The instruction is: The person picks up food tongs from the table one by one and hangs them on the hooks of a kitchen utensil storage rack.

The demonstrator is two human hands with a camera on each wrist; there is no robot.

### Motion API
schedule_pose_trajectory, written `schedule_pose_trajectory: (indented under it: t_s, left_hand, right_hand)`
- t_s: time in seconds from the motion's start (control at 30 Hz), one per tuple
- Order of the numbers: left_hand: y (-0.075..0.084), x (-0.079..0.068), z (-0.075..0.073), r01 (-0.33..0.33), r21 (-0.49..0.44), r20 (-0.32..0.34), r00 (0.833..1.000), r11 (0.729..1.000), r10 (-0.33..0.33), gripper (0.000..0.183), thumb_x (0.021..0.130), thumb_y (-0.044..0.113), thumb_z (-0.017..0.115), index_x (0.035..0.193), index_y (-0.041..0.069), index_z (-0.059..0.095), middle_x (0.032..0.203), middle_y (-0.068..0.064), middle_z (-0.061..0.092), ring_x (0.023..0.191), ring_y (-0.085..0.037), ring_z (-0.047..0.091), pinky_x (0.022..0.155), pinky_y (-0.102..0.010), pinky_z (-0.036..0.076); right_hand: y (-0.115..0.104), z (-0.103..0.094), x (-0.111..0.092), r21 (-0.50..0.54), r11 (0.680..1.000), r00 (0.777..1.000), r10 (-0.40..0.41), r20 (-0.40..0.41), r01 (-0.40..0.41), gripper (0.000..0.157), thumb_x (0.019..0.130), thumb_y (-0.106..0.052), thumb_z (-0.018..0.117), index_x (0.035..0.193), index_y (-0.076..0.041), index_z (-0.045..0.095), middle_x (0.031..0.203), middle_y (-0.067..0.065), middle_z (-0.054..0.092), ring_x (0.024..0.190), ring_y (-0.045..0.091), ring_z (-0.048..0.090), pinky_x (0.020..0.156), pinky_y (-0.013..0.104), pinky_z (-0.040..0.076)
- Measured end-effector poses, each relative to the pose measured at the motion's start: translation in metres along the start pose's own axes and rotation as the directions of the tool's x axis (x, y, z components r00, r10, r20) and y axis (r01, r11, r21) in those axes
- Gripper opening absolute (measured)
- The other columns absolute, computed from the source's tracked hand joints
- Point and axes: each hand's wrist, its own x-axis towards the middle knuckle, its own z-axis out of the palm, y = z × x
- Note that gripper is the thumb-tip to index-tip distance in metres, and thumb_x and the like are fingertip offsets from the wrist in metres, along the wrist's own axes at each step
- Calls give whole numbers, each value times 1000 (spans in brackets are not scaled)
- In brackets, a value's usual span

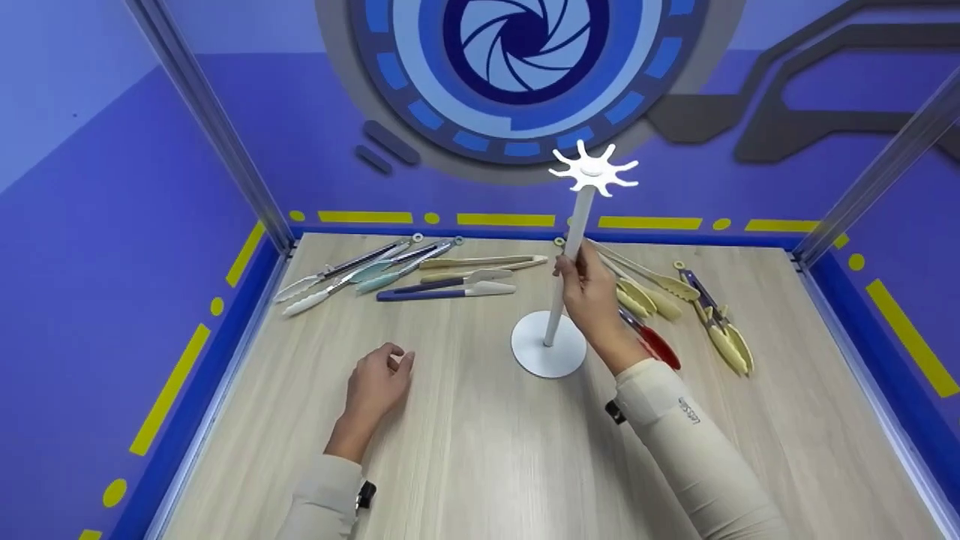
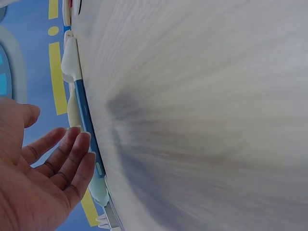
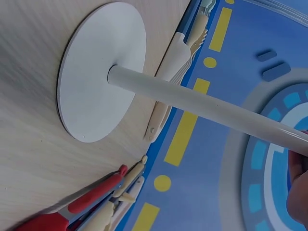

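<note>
A white stand (image 1: 556, 311) has a round base, a straight pole and a star-shaped ring of hooks on top, with nothing hanging from it. My right hand (image 1: 591, 294) grips the pole at its upper middle, fingers wrapped round it. In the right wrist view the base (image 3: 103, 72) looks to be at or near the tabletop; whether it touches, I cannot tell. Over the table at the left, my left hand (image 1: 381, 377) holds nothing, its fingers loosely bent. The left wrist view shows that palm (image 2: 38, 192) bare, nearest to blue-handled tongs (image 2: 89, 127).
Several tongs lie along the back left, among them teal tongs (image 1: 409, 268) and blue tongs (image 1: 442, 292). Cream tongs (image 1: 726, 330) lie at the right. Red-tipped tongs (image 1: 660, 345) lie partly behind my right forearm. Blue panels (image 1: 247, 150) and metal posts bound the table.
</note>
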Motion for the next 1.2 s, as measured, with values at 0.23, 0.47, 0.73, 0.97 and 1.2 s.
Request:
schedule_pose_trajectory:
  t_s: [0.23, 0.47, 0.73, 0.97, 1.2]
  left_hand:
    - [1, 2, 0, -1, 34, 2, 1000, 999, 1, 30, 103, 37, 68, 111, 9, 75, 82, -3, 69, 71, -15, 59, 66, -32, 46]
    - [2, 2, 0, -14, 31, 2, 1000, 999, 14, 30, 103, 36, 68, 112, 8, 75, 83, -4, 69, 72, -17, 60, 67, -33, 46]
    - [0, 0, 7, -26, 24, 8, 1000, 999, 26, 28, 104, 34, 67, 111, 8, 75, 82, -4, 70, 72, -16, 60, 68, -34, 49]
    - [0, 2, 7, -41, 6, -10, 999, 999, 41, 27, 104, 35, 67, 106, 9, 75, 81, -3, 70, 71, -15, 60, 67, -35, 48]
    - [1, 3, 5, -33, -5, 12, 999, 999, 33, 30, 104, 37, 67, 109, 9, 75, 81, -2, 68, 72, -15, 58, 68, -33, 46]
  right_hand:
    - [0, 1, -1, -49, 999, 1000, 9, 11, -9, 20, 111, -13, 57, 125, 0, 59, 93, 14, 71, 84, 26, 70, 75, 23, 53]
    - [-2, 1, -1, -87, 996, 999, 16, 28, -14, 22, 111, -15, 56, 128, 0, 57, 93, 15, 69, 85, 33, 70, 76, 33, 55]
    - [-13, -9, 5, -136, 990, 993, 38, 114, -22, 28, 110, -17, 60, 131, 1, 58, 102, 17, 71, 92, 27, 73, 81, 46, 63]
    - [-19, -20, 9, -89, 996, 995, 16, 100, -7, 65, 106, -22, 67, 160, -1, 35, 143, 22, 62, 130, 39, 68, 105, 56, 58]
    - [-40, -30, 27, -58, 970, 953, -243, -183, 236, 100, 102, -69, 54, 156, 11, 31, 158, 25, 47, 147, 39, 46, 124, 48, 37]
